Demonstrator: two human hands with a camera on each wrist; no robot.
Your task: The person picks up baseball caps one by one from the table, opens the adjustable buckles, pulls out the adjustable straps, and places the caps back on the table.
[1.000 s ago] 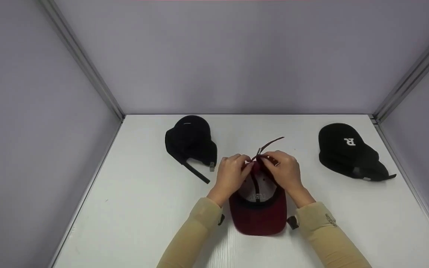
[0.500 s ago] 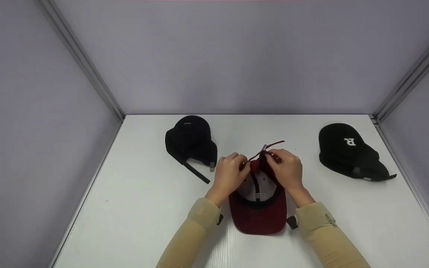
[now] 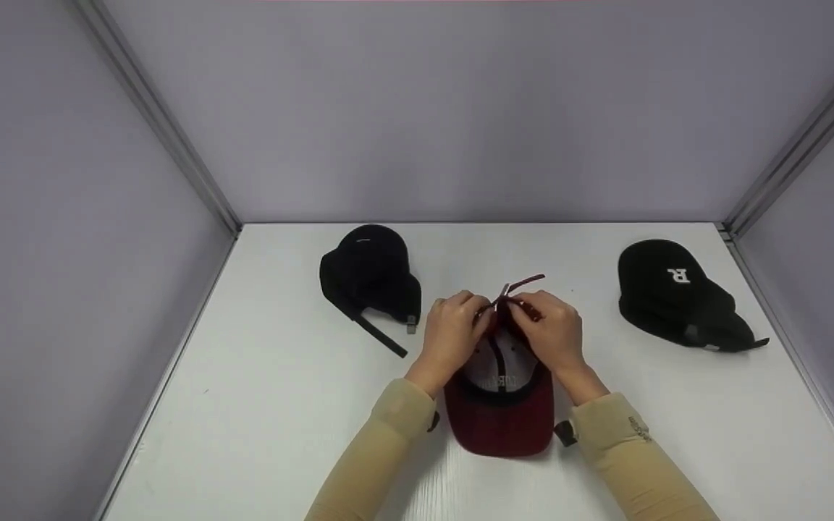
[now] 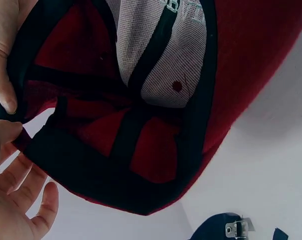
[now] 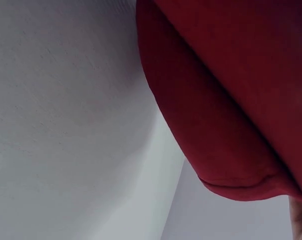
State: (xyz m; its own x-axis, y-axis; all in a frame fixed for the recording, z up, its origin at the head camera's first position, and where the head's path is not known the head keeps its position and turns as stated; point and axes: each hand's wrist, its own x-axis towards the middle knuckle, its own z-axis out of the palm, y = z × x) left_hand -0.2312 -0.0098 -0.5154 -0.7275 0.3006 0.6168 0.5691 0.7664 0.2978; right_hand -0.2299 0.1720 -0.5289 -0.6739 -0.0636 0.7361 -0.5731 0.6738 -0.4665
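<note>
A dark red baseball cap (image 3: 502, 427) lies upside down, brim toward me, its pale mesh lining facing up. My left hand (image 3: 449, 333) pinches the thin red back strap (image 4: 23, 140) at the cap's rear edge, thumb and index together. With thumb and fingers, my right hand (image 3: 553, 329) grips the opposite rear edge by a small metal buckle (image 3: 505, 289). The strap's loose end (image 3: 531, 280) sticks out past the buckle to the upper right. In the right wrist view, the red crown (image 5: 216, 120) hides most of the right hand.
A black cap (image 3: 370, 271) with its strap (image 3: 381, 336) hanging undone lies at the back left. Another black cap (image 3: 670, 297) with a white letter R lies at the back right. The white table (image 3: 279, 420) meets grey walls (image 3: 460, 108) behind and at both sides.
Over the last half second my right hand has shifted slightly left with the buckle, toward my left hand. The strap's loose end has moved a little left. Both hands keep their hold.
</note>
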